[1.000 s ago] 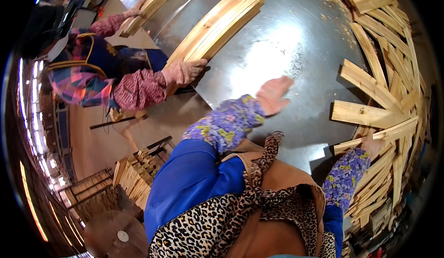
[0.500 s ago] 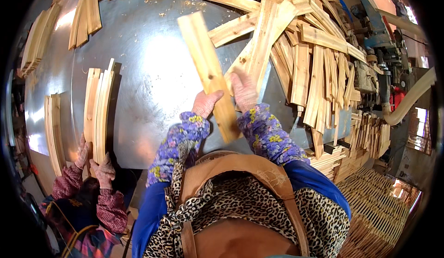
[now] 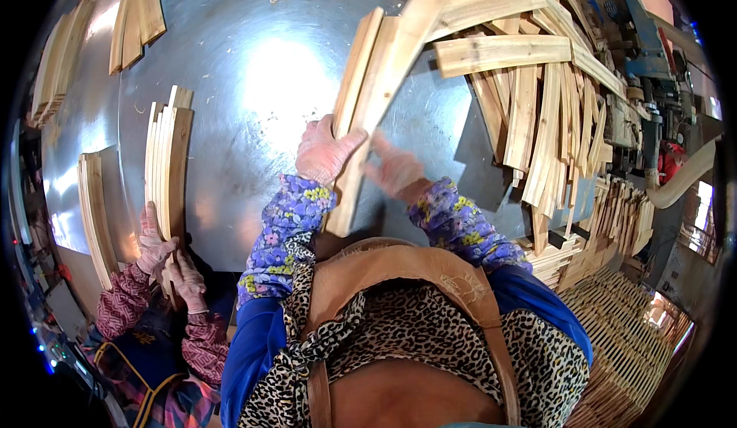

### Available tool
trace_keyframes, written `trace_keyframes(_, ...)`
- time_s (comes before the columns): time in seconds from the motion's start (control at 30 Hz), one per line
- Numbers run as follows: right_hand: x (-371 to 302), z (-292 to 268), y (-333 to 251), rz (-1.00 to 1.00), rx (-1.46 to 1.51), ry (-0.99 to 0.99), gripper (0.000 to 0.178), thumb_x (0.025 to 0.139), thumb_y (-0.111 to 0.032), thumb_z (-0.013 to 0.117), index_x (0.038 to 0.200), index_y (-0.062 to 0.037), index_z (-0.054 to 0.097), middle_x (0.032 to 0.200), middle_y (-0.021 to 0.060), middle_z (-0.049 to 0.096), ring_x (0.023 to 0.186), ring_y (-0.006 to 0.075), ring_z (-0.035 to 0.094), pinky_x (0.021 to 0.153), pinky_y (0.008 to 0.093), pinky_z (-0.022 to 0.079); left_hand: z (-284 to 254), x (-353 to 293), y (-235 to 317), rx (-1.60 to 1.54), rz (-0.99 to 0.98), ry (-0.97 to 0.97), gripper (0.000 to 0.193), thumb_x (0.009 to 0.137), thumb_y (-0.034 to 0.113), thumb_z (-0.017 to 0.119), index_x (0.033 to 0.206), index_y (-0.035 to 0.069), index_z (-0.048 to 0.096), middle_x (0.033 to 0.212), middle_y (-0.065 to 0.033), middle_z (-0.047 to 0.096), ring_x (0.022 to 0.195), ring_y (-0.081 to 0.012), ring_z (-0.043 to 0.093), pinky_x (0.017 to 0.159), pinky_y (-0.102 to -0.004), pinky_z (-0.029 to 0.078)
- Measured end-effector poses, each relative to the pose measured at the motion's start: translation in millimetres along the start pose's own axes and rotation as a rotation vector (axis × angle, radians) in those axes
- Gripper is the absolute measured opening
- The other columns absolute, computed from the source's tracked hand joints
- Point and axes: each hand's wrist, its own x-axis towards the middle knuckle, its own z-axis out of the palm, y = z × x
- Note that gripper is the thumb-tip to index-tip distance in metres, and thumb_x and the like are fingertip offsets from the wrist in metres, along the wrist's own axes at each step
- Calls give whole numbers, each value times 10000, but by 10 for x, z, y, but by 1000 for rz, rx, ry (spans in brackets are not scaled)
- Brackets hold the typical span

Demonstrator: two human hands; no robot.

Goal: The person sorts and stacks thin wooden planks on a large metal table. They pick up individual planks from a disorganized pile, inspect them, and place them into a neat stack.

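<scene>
My left hand (image 3: 330, 150), in a pale pinkish glove, is closed round the lower part of wooden boards (image 3: 390, 63) lying lengthwise against each other. They slant from near my apron up to the right, and their far end is smeared by motion. A narrower board (image 3: 359, 67) lies along their left side. Just right of the boards is my right hand (image 3: 393, 168), blurred, its fingers pointing at their edge. Whether it touches them I cannot make out. Both forearms wear purple flowered sleeves.
A jumbled pile of boards (image 3: 503, 56) covers the right side of the metal table (image 3: 230, 144). At left, a co-worker's gloved hands (image 3: 157, 250) hold a bundle of boards (image 3: 169, 159). More board stacks (image 3: 94, 205) stand nearby. Machinery (image 3: 649, 59) and a woven bamboo rack (image 3: 614, 336) are at right.
The knotty board my left hand held slanting left now tilts right, lined up with other boards. My right hand has come off the board it was on. The co-worker's bundle has turned.
</scene>
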Motion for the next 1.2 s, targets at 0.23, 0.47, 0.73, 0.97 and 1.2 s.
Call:
trace_keyframes(0.23,649,43,1239,-157,428,771,257,1109,-210,596,1232,-25,725,1169,108,766,1070,279,739,899,390,612,-225,-215,242,304,-47,-148,986,824,513,794,1578,15,400,1293,-292,668,1207,-447,687,1044,-532,565)
trace_keyframes(0.47,1287,-1159,1236,400,1089,869,634,990,-324,814,1432,90,623,1294,212,750,1153,309,735,973,413,581,-339,-40,-476,-235,-133,3,735,922,298,617,1578,-15,506,1293,-271,748,1162,-404,736,1031,-470,586)
trace_keyframes(0.73,531,-428,573,-23,1218,571,483,988,-96,798,1413,52,621,1291,158,746,1166,292,722,1002,403,588,-349,0,-1309,-1512,-301,-296,466,1076,514,613,1249,101,743,974,-180,787,813,-233,761,705,-400,627)
trace_keyframes(0.97,334,-12,-391,-121,593,442,494,999,-181,792,1425,13,633,1275,175,770,1137,318,737,987,390,591,204,-386,-797,-2051,-268,-442,928,967,931,391,1339,128,668,1008,-259,744,744,-359,725,661,-514,623)
trace_keyframes(1.2,1089,186,400,86,707,204,542,1003,-264,722,1407,83,619,1351,255,740,1160,388,751,1048,440,571,202,-202,-862,-1725,-276,-476,881,1034,863,354,1367,109,665,941,-188,751,666,-312,696,685,-477,636)
